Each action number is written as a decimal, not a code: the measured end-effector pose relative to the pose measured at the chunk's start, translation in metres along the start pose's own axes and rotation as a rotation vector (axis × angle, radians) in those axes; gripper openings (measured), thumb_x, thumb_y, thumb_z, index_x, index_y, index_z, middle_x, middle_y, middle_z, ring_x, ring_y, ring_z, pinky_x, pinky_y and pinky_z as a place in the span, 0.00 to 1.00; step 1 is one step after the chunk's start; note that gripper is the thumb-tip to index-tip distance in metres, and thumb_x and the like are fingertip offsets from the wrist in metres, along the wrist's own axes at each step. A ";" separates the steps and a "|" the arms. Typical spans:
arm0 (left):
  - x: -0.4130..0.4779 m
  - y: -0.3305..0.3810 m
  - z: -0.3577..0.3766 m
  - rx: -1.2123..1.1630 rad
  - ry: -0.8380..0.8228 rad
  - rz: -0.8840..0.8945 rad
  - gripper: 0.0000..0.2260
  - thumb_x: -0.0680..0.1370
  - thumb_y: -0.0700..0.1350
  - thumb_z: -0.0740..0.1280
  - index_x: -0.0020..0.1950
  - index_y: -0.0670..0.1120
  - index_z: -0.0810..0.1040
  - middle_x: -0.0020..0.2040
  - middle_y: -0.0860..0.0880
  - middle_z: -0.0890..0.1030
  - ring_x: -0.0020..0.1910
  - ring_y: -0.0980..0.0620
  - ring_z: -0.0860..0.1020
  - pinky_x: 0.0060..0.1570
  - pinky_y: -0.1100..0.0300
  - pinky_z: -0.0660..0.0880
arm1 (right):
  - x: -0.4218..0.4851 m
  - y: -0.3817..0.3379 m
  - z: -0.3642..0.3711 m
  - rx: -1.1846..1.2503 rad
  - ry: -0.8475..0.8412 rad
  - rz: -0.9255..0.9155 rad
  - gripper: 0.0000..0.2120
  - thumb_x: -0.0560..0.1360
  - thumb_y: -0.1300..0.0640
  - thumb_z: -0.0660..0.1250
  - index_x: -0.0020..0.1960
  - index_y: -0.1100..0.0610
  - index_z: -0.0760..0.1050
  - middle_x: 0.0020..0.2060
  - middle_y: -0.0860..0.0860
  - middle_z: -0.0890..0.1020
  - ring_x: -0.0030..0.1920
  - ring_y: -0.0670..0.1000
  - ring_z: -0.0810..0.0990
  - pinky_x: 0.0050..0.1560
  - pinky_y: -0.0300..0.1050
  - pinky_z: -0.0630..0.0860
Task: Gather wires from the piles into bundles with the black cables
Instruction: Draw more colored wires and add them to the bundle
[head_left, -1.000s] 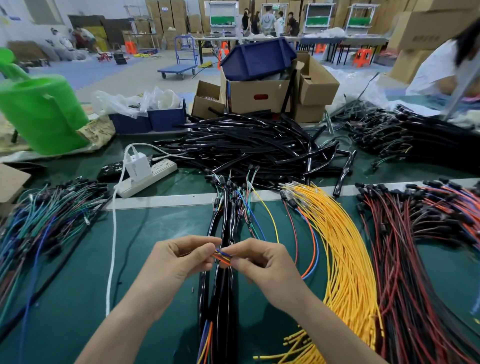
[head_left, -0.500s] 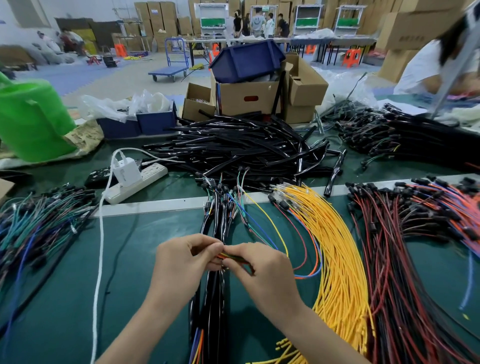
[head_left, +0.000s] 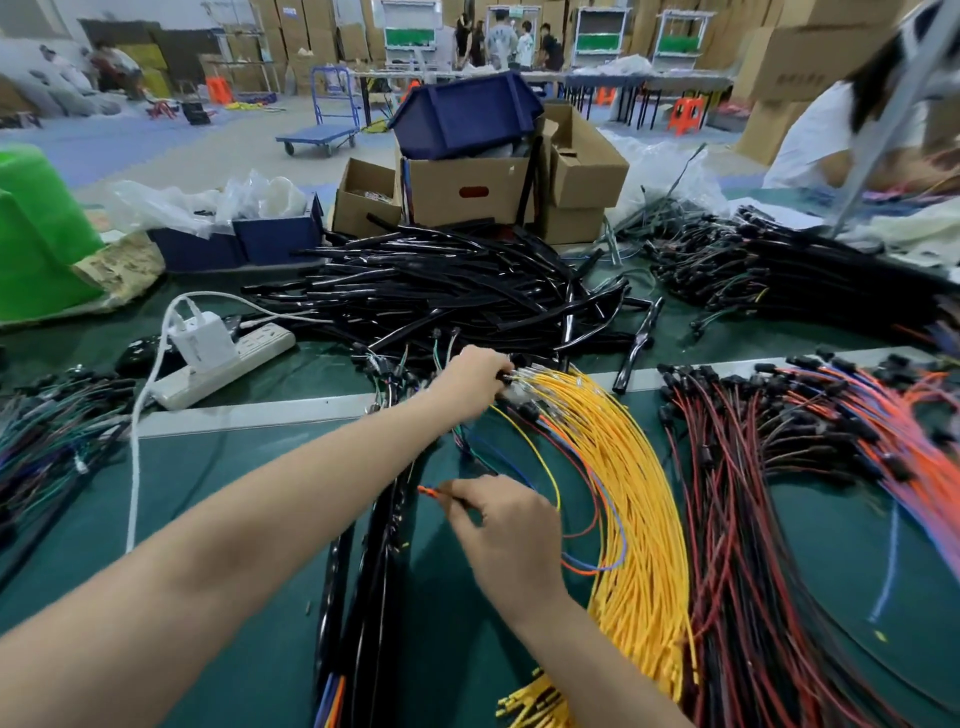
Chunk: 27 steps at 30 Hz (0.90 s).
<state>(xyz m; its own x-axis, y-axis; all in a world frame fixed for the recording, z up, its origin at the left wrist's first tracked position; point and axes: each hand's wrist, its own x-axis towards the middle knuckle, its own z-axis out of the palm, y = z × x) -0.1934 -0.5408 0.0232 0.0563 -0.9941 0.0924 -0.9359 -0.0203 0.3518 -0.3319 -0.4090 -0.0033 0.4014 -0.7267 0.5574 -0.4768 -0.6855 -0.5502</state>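
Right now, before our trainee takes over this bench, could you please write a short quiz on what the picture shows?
1. True or false: the right hand pinches thin wires with an orange end.
2. The left hand reaches the far end of which pile? A yellow wires; B red-and-black wires; C green-and-blue wires.
3. Fill in: the white charger sits plugged into the ____.
Key: 1 true; 2 A; 3 power strip.
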 end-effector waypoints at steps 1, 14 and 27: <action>0.010 -0.001 0.007 0.087 -0.018 0.002 0.14 0.78 0.35 0.61 0.63 0.41 0.77 0.59 0.40 0.79 0.60 0.41 0.75 0.60 0.51 0.71 | 0.000 0.002 0.001 -0.019 0.001 -0.011 0.03 0.68 0.54 0.72 0.42 0.51 0.84 0.33 0.46 0.83 0.35 0.50 0.81 0.31 0.43 0.77; 0.043 -0.018 0.003 0.618 -0.292 0.119 0.16 0.78 0.35 0.60 0.66 0.41 0.68 0.63 0.42 0.71 0.62 0.41 0.71 0.58 0.47 0.68 | 0.000 0.006 0.002 0.018 -0.030 -0.011 0.05 0.73 0.54 0.70 0.43 0.53 0.84 0.35 0.48 0.84 0.37 0.50 0.82 0.36 0.47 0.79; 0.021 0.017 -0.072 -0.362 0.271 0.286 0.03 0.80 0.36 0.60 0.50 0.39 0.73 0.40 0.43 0.82 0.41 0.47 0.82 0.51 0.50 0.77 | -0.001 0.006 0.000 0.114 0.065 0.047 0.05 0.72 0.56 0.72 0.46 0.54 0.85 0.40 0.45 0.86 0.39 0.45 0.84 0.39 0.42 0.80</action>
<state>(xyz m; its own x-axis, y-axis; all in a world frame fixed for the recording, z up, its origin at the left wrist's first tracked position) -0.1827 -0.5544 0.0985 -0.0508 -0.8903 0.4526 -0.7495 0.3335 0.5719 -0.3349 -0.4122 -0.0071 0.3273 -0.7564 0.5663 -0.4006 -0.6539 -0.6418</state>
